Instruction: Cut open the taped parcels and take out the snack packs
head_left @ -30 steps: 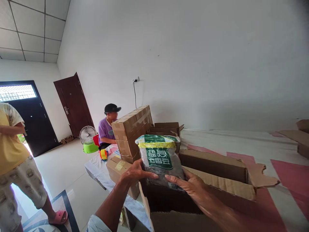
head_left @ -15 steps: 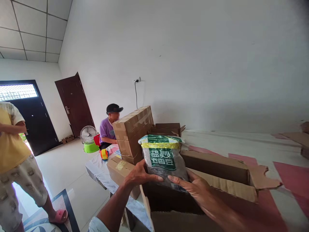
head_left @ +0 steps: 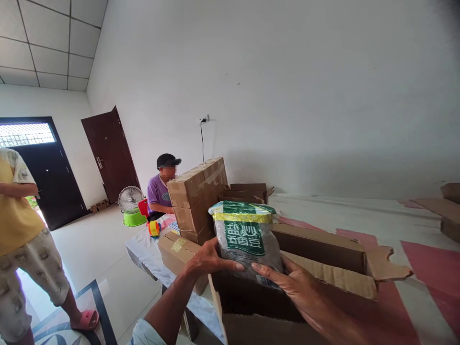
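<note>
A plastic food bag (head_left: 247,239) with a green label, white characters and a yellow band stands upright between my hands. My left hand (head_left: 212,258) grips its lower left side, thumb across the front. On the lower right, my right hand (head_left: 287,275) holds it the same way, fingers behind and thumb in front. Directly below the bag is an open cardboard box (head_left: 262,330) with a dark inside. The bag's bottom edge is over the box opening, and its back is hidden.
Taped cartons (head_left: 196,196) are stacked beyond my left hand, with a closed carton (head_left: 176,249) nearer. Another open box (head_left: 319,244) lies to the right. A tape dispenser (head_left: 154,229) sits at the table's far end by a seated person (head_left: 158,191). Another person (head_left: 21,230) stands at left.
The bag has shifted very slightly to the right in view, still held by both hands. The rest of the scene has moved slightly left.
</note>
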The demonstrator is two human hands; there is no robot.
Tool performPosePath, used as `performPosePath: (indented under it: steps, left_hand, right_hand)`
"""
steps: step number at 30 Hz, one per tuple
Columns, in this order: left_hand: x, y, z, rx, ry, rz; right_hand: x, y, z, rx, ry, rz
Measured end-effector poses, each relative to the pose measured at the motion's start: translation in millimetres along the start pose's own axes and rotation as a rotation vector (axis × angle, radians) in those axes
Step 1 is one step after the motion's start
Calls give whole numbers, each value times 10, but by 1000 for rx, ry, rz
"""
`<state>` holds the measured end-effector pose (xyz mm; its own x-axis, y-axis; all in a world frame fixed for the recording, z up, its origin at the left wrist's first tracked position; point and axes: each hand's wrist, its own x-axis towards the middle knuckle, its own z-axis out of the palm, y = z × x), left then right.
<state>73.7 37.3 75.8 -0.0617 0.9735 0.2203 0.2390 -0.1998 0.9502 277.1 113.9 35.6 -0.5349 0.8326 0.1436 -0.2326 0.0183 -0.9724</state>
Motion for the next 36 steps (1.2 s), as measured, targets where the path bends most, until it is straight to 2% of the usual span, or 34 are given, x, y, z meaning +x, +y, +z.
performPosePath:
  steps: [14, 20, 24, 29, 36]
  left_hand:
    - [56, 5, 6, -29, -44, -13]
    - [73, 51, 35, -97, -59, -14]
    - [90, 95, 45, -120, -39, -15]
    - [121, 173, 60, -176, -10, 47]
    - [129, 187, 132, -233, -4, 70]
  right_hand:
    - [-64, 14, -25, -50, 94, -44]
    - [-75, -23, -32, -66, 63, -31]
    - [-114, -134, 15, 48, 18, -50]
    - [-127, -276, 69, 123, -10, -118]
    - [-67, -306, 42, 324, -89, -137]
